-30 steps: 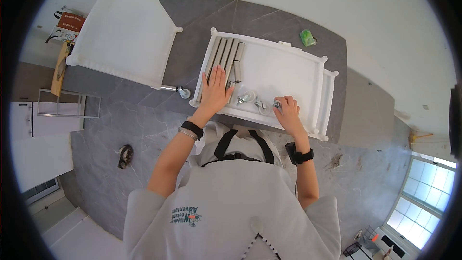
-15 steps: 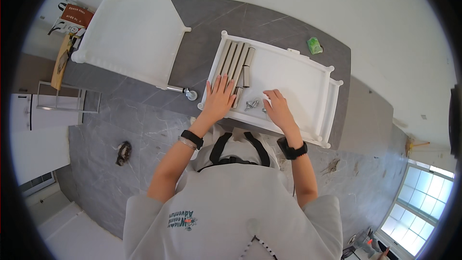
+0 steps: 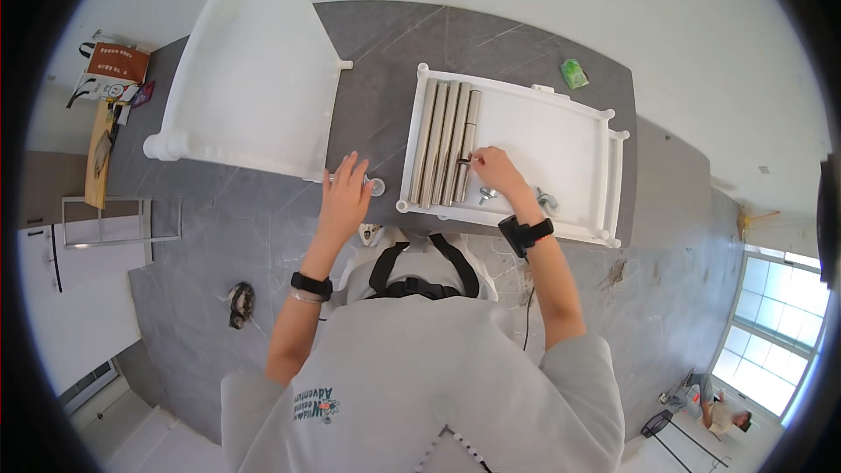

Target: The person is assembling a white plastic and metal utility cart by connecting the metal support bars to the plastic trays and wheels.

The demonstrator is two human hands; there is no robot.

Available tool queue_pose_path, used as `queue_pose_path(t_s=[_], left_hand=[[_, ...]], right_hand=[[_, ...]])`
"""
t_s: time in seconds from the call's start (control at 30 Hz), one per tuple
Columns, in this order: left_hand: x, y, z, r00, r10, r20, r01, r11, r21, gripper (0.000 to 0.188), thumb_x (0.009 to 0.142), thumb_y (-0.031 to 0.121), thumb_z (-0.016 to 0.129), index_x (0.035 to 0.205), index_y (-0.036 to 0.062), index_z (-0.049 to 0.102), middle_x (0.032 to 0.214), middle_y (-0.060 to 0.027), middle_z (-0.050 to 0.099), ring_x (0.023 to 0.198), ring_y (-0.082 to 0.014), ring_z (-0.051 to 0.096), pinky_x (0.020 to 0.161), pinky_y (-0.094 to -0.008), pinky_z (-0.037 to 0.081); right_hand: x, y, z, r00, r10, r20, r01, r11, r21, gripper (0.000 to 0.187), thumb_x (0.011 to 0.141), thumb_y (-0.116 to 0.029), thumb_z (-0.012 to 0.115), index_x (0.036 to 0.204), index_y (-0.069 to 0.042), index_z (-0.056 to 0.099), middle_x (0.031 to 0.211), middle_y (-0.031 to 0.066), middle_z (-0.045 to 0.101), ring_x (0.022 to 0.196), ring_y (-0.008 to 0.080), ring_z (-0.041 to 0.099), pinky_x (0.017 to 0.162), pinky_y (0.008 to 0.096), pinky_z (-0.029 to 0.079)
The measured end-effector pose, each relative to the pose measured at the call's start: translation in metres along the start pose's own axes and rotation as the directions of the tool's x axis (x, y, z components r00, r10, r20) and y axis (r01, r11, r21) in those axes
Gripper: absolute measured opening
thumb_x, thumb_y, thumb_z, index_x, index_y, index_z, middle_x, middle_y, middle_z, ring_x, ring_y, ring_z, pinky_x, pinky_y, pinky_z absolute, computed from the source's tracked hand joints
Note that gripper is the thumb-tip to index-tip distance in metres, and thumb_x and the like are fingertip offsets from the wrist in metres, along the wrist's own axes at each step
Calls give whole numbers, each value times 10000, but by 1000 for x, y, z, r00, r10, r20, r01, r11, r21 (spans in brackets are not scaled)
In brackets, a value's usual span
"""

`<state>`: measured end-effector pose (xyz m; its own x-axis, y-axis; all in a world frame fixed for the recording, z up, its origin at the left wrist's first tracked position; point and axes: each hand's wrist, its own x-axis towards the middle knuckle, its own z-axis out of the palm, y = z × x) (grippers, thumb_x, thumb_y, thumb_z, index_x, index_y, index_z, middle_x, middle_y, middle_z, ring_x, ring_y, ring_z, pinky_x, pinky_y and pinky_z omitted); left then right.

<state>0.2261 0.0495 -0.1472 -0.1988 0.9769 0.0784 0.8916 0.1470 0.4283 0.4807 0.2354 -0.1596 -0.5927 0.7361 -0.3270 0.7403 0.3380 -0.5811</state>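
My left hand (image 3: 347, 200) is over the table edge, fingers apart, its tips on or just above the metal leg under it. That leg ends in a caster wheel (image 3: 377, 187) and joins the large white shelf panel (image 3: 263, 79). My right hand (image 3: 499, 170) is closed, fingertips pinched at a small dark piece beside the short metal tubes (image 3: 469, 138); what it is cannot be made out. Long metal tubes (image 3: 436, 140) lie side by side in the white shelf tray (image 3: 552, 136). Loose casters, one a metal-stemmed caster (image 3: 487, 195), another caster (image 3: 547, 201), lie near my right wrist.
A green packet (image 3: 574, 74) lies on the grey table (image 3: 377, 44) behind the tray. Bags (image 3: 116, 66) and a wooden board (image 3: 98, 162) are at the left end. A metal frame (image 3: 123, 219) stands lower left. Another person (image 3: 723, 412) is at the far lower right.
My left hand has left the long tubes and moved left to the caster leg. The right hand has moved left to the short tubes and closed. The view has shifted slightly.
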Motion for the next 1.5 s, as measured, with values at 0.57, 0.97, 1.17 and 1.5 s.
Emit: queue_pose_path(t_s=[0.57,0.97,1.17,1.5], left_hand=[[-30,-45,-36,988,-149,-40,142,979,-145,290,914,187,499,1170,53,527,1293,-135,472,1166,-343,471,1020,-542,300],[-38,-67,-52,976,-199,-84,184,971,-156,268,868,142,558,1104,20,532,1124,-151,553,1030,-363,527,867,-434,426],[-27,-109,-22,974,-198,-107,180,970,-162,345,835,157,603,1108,-13,479,1049,-203,558,977,-396,538,792,-439,453],[-12,-157,13,997,-47,68,61,975,-216,390,829,196,609,1114,-27,463,1046,-244,544,959,-423,529,791,-479,446]], right_hand=[[122,41,-17,969,0,-245,-23,996,-90,327,792,-123,548,1100,-13,562,1041,255,556,931,383,567,832,434,462],[75,-31,-30,902,-51,-429,81,995,52,190,820,-174,584,905,-11,629,866,167,614,867,342,603,761,418,478],[46,-121,17,919,-326,-220,334,943,-4,195,828,-201,598,774,-16,626,803,163,623,817,339,609,711,424,482],[69,-156,187,935,-336,115,355,867,-351,328,762,-226,655,1025,-56,557,1030,138,544,1004,329,536,804,445,474]])
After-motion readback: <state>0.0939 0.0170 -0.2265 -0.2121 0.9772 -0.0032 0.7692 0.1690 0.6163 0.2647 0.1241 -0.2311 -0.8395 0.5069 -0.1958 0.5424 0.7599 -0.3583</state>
